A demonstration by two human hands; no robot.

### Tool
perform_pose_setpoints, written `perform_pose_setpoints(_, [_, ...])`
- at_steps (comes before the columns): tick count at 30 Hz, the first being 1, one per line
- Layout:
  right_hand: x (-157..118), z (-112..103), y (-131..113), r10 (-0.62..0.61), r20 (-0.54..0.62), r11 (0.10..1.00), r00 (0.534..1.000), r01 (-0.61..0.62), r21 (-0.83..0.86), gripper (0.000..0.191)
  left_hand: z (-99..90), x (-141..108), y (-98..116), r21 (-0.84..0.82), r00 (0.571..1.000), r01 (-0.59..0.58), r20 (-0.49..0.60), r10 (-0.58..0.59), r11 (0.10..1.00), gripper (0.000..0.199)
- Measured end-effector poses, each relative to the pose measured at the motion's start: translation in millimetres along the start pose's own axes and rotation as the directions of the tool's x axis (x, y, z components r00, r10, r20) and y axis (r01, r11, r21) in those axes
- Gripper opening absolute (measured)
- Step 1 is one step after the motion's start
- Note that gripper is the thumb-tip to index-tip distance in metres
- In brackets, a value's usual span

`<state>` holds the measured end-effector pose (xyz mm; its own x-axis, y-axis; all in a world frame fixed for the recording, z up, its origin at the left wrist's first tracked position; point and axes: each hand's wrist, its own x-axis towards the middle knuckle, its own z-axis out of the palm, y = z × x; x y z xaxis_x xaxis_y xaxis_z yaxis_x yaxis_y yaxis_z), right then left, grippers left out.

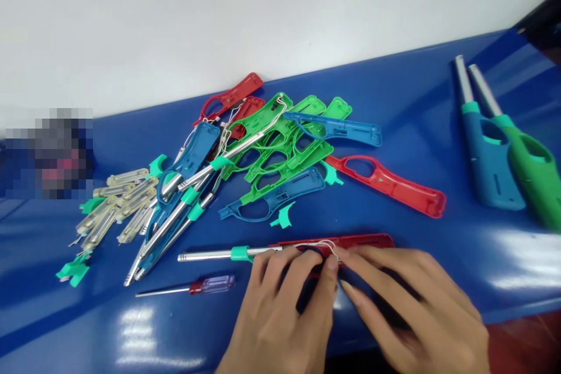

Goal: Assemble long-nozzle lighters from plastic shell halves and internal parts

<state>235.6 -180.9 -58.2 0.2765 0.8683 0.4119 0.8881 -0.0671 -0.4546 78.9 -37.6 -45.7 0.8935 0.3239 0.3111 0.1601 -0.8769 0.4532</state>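
Note:
A red half-shell of a gas lighter (372, 240) lies in front of me, with a metal lighter tube (204, 256) and its green collar (240, 253) at the left end. Thin white wires (322, 243) loop over the shell. My left hand (284, 310) is closed over the shell and tube, fingers along the far side and thumb by the wires. The fingertips of my right hand (421, 304) come together at the wires' end, beside my left thumb. Whatever they pinch is hidden. A screwdriver (213, 284) with a clear purple-red handle rests left of my left hand.
Behind my hands is a pile of green half-shells (280, 158), with blue (337, 128) and red ones (394, 187). Several metal tubes (164, 231) and clear fuel tanks (118, 201) lie leftward. Two assembled lighters, blue (493, 158) and green (532, 166), lie right on the blue table (175, 333).

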Motion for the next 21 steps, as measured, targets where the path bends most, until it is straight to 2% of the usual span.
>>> perform_pose_setpoints(7, [2.5,2.2,-1.1,0.025,0.050,0.998,0.998,-0.022,-0.062,0.031,-10.6,-4.4,1.4,0.045,1.000,0.026,0.004,-0.026,0.999,0.030])
perform_pose_setpoints(12, [2.3,0.2,-2.1,0.017,0.045,0.998,0.999,-0.015,-0.054,0.037,-32.5,-18.3,-5.8,0.071,0.974,0.133,-0.191,-0.118,0.989,0.033])
perform_pose_setpoints(15, [3.1,-1.3,-3.5,0.022,0.020,0.998,1.000,-0.021,-0.051,0.037,-52.9,-30.9,-16.4,0.167,0.978,0.122,-0.187,-0.090,0.978,0.036])
perform_pose_setpoints(17, [2.5,-2.0,-4.0,0.027,-0.003,0.999,1.000,-0.028,-0.037,0.034,-64.9,-39.7,-23.4,0.205,0.972,0.155,-0.205,-0.112,0.966,0.037])
perform_pose_setpoints(21, [-6.1,-2.6,3.6,0.054,-0.046,0.998,0.997,-0.053,0.016,0.037,-76.3,-55.5,-31.9,0.233,0.914,0.306,-0.343,-0.216,0.923,0.030])
